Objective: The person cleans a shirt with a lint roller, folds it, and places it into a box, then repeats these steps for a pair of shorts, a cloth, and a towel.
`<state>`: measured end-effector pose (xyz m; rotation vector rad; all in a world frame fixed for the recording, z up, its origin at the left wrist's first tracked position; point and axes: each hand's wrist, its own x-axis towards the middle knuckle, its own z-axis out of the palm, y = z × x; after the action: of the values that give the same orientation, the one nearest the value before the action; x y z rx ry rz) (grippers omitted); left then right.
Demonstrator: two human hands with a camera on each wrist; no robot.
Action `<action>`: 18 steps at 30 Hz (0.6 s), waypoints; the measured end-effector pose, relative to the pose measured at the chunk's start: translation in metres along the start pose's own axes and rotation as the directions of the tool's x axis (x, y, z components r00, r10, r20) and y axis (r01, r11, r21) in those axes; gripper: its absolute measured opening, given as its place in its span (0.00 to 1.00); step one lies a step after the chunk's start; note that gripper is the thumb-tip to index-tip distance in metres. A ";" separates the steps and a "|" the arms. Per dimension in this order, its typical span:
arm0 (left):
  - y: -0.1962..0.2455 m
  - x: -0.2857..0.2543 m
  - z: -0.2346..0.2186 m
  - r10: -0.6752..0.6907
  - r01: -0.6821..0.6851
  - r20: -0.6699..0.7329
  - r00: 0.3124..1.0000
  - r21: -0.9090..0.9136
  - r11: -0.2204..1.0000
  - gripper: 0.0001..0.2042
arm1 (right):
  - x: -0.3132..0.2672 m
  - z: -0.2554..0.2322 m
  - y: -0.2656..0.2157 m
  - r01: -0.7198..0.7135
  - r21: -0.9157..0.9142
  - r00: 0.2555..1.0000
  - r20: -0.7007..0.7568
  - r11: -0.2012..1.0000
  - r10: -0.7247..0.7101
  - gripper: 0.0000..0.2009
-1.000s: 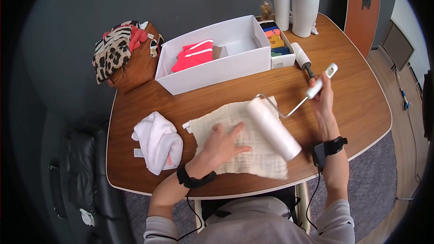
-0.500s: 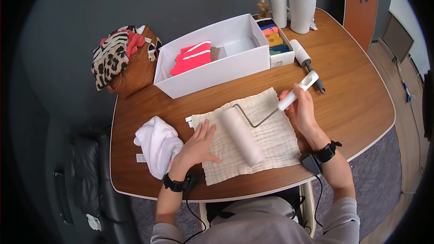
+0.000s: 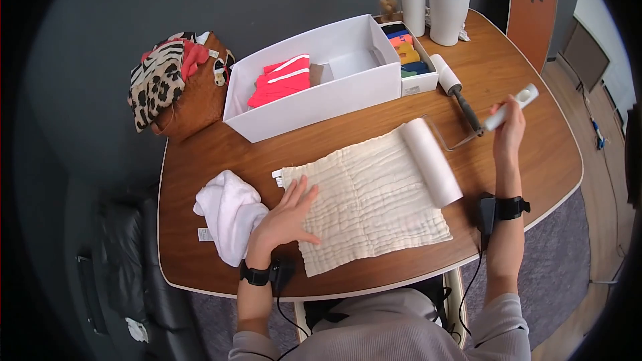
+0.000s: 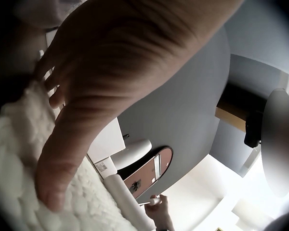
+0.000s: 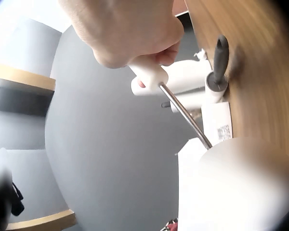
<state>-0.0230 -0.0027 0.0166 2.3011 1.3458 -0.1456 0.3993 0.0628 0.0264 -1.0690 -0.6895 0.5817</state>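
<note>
A cream crinkled cloth (image 3: 364, 207) lies spread flat on the wooden table, its white tag showing at the left corner. Spread fingers of my left hand (image 3: 286, 217) rest on its left part; the left wrist view has the thumb (image 4: 55, 187) against the cloth's bumpy surface. My right hand (image 3: 509, 132) grips the white handle (image 5: 147, 72) of a large lint roller, its fingers curled round it. The roller's white cylinder (image 3: 432, 164) lies across the cloth's right edge, joined to the handle by a bent metal rod (image 5: 185, 113).
Left of the cloth lies a crumpled white towel (image 3: 229, 217). Behind stand a white box (image 3: 321, 108) with a red striped garment and a smaller box (image 3: 419, 85) of folded items. A grey-handled lint roller (image 3: 467, 108) lies near my right hand. A brown bag (image 3: 197, 97) draped with printed fabric stands back left.
The left hand shifted from the cloth's middle to its left side. The lint roller first moved left onto the cloth's middle, then right to its right edge.
</note>
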 end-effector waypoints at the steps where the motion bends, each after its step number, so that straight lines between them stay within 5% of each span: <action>1: -0.002 0.000 0.000 0.015 -0.015 -0.006 1.000 -0.012 1.000 0.52 | 0.005 -0.005 -0.001 0.028 -0.011 0.999 -0.040 1.000 -0.028 0.11; 10: -0.015 -0.006 0.005 0.093 -0.095 -0.062 0.994 -0.041 0.995 0.51 | 0.014 -0.024 -0.015 0.258 0.161 0.966 -0.074 0.953 -0.249 0.11; 12: -0.011 -0.008 0.001 0.059 -0.061 -0.051 0.997 -0.045 0.997 0.51 | -0.003 -0.002 -0.023 0.100 0.252 0.993 -0.081 0.962 -0.082 0.11; 16: -0.017 -0.005 0.007 0.088 -0.092 -0.063 0.994 -0.067 0.994 0.51 | -0.058 0.057 -0.031 -0.193 0.170 0.909 0.401 0.966 0.111 0.09; 18: -0.023 -0.008 0.010 0.102 -0.106 -0.060 0.993 -0.068 0.992 0.51 | -0.097 0.097 -0.039 -0.195 0.051 0.881 0.448 0.980 0.152 0.10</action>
<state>-0.0449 -0.0038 0.0028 2.3249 1.2343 0.0002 0.2664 0.0348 0.0713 -0.9206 -0.9572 1.0245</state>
